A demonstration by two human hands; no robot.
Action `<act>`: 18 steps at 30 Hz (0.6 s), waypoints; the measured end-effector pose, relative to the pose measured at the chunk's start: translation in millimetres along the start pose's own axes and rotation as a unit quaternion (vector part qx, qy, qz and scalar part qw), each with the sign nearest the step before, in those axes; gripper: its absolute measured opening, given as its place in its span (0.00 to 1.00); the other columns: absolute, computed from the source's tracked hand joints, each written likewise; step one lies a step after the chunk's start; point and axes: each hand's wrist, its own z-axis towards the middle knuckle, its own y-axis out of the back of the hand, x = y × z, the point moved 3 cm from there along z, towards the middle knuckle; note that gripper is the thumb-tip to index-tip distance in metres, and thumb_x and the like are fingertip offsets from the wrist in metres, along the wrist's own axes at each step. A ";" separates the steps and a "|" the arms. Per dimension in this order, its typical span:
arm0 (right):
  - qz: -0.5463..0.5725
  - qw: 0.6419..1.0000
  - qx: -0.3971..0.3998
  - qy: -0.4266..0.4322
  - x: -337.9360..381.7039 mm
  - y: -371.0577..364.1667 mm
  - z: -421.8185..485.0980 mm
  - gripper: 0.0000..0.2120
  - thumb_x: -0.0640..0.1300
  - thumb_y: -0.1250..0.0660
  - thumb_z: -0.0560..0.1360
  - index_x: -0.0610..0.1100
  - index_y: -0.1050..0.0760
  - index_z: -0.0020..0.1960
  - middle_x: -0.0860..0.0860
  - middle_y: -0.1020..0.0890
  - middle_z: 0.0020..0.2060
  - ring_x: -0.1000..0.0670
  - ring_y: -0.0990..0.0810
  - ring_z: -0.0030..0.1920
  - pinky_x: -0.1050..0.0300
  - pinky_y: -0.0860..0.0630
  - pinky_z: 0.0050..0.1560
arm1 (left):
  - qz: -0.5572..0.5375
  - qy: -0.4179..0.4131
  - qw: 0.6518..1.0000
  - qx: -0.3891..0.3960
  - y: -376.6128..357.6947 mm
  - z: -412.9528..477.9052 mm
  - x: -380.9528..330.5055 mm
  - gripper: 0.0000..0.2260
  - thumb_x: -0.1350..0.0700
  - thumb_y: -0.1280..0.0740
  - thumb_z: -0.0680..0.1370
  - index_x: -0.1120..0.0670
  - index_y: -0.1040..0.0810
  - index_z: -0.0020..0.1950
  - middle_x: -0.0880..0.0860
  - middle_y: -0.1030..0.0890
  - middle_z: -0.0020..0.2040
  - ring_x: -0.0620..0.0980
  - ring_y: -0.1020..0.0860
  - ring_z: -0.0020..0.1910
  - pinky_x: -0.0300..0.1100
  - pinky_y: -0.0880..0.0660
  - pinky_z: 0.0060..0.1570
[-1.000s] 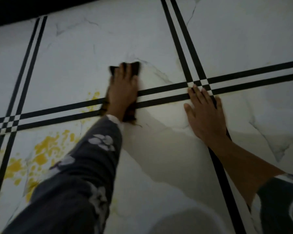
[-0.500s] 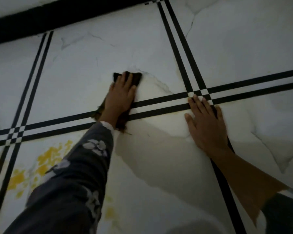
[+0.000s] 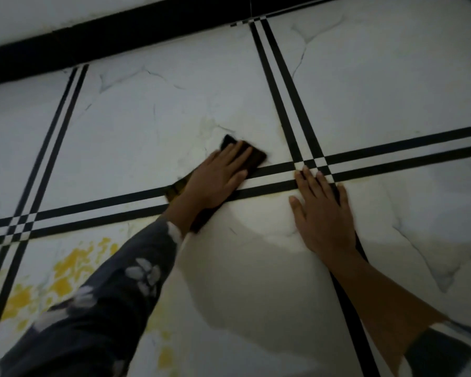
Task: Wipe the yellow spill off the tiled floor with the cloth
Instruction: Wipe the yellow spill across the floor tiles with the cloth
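Near frame centre: left hand (image 3: 218,180), fingers straight and close together, pressing flat on a dark cloth (image 3: 252,156). No curl round it, only palm and fingers on top. Cloth folded, long axis from 7 to 1 o'clock, laid across the double black lines (image 3: 392,151) of the tiled floor (image 3: 147,126), far corner poking out beyond the fingertips.

Just at 3 o'clock of that: right hand (image 3: 321,213), spread wide and flat on bare tile, holding nothing, apparently propping body weight. Dark patterned sleeve (image 3: 114,289) running down toward 7 o'clock.

Yellow spill (image 3: 65,270) at 8 o'clock of the frame, well apart from the cloth, partly hidden behind the sleeve. Smaller yellow flecks lower, toward 6 o'clock. Faint yellowish tinge near the cloth and along the lines by the crossing, hard to tell from warm light.

Judged midway at best: main patch not yet cleared.

Risks from here:
- Dragging the sleeve through the wet patch on any reach toward 8 o'clock, with the forearm right above it.
- Smearing instead of lifting with an already loaded cloth, and pushing a thin film into the joints.
- Losing the cloth from under a flat palm on a fast stroke, with no grip to keep it.
- Propping hand sliding on damp, glossy tile.
- Missing the flecks under the arm in such dim light.
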 end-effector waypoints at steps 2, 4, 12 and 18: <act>0.005 1.000 -0.003 0.001 0.4 -0.9 0.3 0.33 0.58 0.66 0.73 0.48 0.51 0.75 0.51 0.47 0.76 0.49 0.49 0.76 0.47 0.55 0.74 | -0.007 0.102 0.994 -0.029 3.2 5.3 25.6 0.24 0.46 0.53 0.81 0.51 0.51 0.77 0.54 0.50 0.78 0.53 0.50 0.77 0.51 0.51 0.73; 0.017 1.000 0.002 0.004 -1.8 -2.3 0.7 0.33 0.58 0.66 0.73 0.49 0.53 0.75 0.52 0.48 0.76 0.50 0.51 0.76 0.47 0.56 0.74 | -0.023 0.219 0.974 -0.050 4.5 28.4 32.0 0.24 0.47 0.53 0.82 0.52 0.51 0.77 0.55 0.51 0.78 0.54 0.51 0.77 0.52 0.52 0.73; 0.009 1.000 0.001 0.002 -2.8 -2.1 1.0 0.25 0.53 0.53 0.80 0.49 0.53 0.76 0.53 0.49 0.77 0.52 0.52 0.76 0.46 0.56 0.75 | -0.016 0.025 0.999 -0.011 -6.8 -6.2 -46.0 0.24 0.46 0.55 0.82 0.49 0.54 0.77 0.52 0.53 0.78 0.50 0.54 0.77 0.46 0.56 0.73; 0.028 0.999 0.016 0.014 -1.1 1.7 -3.4 0.25 0.51 0.55 0.81 0.47 0.52 0.76 0.51 0.49 0.77 0.50 0.53 0.77 0.46 0.59 0.74 | -0.015 0.265 0.963 -0.052 -4.0 -66.3 -6.7 0.24 0.46 0.53 0.82 0.51 0.51 0.77 0.55 0.50 0.78 0.54 0.51 0.77 0.52 0.53 0.74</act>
